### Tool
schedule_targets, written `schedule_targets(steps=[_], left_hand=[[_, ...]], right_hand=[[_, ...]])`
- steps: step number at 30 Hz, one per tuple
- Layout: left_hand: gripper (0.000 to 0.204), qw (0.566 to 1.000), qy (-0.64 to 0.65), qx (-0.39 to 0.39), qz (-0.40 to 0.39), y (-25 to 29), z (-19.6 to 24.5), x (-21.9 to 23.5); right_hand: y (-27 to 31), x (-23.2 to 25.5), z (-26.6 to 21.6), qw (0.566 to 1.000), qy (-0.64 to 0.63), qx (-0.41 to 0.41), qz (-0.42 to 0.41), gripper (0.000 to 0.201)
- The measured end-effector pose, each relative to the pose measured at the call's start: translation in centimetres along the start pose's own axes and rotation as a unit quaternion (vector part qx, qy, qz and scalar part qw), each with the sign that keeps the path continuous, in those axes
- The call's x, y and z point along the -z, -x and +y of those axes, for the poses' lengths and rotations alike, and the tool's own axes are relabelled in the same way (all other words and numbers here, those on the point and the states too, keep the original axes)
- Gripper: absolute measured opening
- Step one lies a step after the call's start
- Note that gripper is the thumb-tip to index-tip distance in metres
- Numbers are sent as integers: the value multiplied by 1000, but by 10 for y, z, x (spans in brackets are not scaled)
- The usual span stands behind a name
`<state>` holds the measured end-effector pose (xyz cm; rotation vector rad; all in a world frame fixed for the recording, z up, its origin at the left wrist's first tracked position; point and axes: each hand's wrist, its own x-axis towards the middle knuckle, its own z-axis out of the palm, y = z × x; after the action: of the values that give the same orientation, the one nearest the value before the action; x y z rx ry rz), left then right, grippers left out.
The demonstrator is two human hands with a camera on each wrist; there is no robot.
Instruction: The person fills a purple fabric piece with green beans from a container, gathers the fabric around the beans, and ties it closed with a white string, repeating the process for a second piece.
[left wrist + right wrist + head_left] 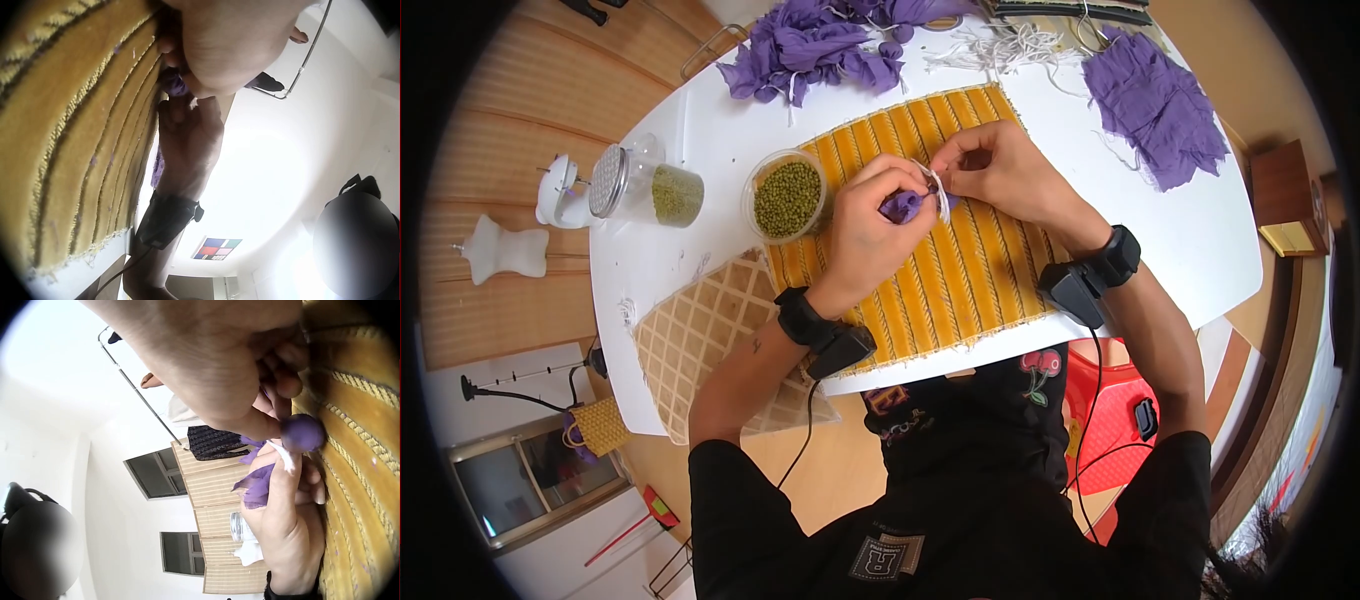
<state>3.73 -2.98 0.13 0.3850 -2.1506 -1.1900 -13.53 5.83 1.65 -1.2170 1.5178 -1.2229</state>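
Note:
My left hand point(875, 225) grips a gathered piece of purple cloth point(902, 207) over the yellow striped mat point(930, 300). In the right wrist view, the cloth forms a round ball point(304, 432) at one end, and loose cloth tails point(256, 487) stick out past the left thumb. White string point(943, 200) hangs at the gathered cloth between the hands. My right hand point(1000, 170) has its thumb and fingers curled together at the string, close to the left fingertips. In the left wrist view, the left hand point(237, 50) covers part of the bundle.
A tub of green beans point(788, 198) stands left of the hands, near a jar point(670, 195) lying on its side. Purple cloth point(820, 50) lies at the back, with white strings point(1010, 50) beside it. Another purple cloth point(1155, 110) is at right. A beige checked mat point(710, 340) overlaps the table edge.

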Motion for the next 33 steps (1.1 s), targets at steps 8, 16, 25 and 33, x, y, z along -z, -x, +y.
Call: schedule_targets(steps=[8,16,25,33], left_hand=[[11,1000,-4,-5,13,0,-3,0],[10,998,-61,8,27,0,7,3],[11,1000,-24,-3,16,-1,2,2],[9,1000,-21,19,4,0,3,3]], right_hand=[[2,-1,-4,998,58,11,21,12],[4,-4,-6,991,119,33,45,11],[6,-5,-9,983,136,100,68,11],[4,-1,-7,994,74,67,31,10]])
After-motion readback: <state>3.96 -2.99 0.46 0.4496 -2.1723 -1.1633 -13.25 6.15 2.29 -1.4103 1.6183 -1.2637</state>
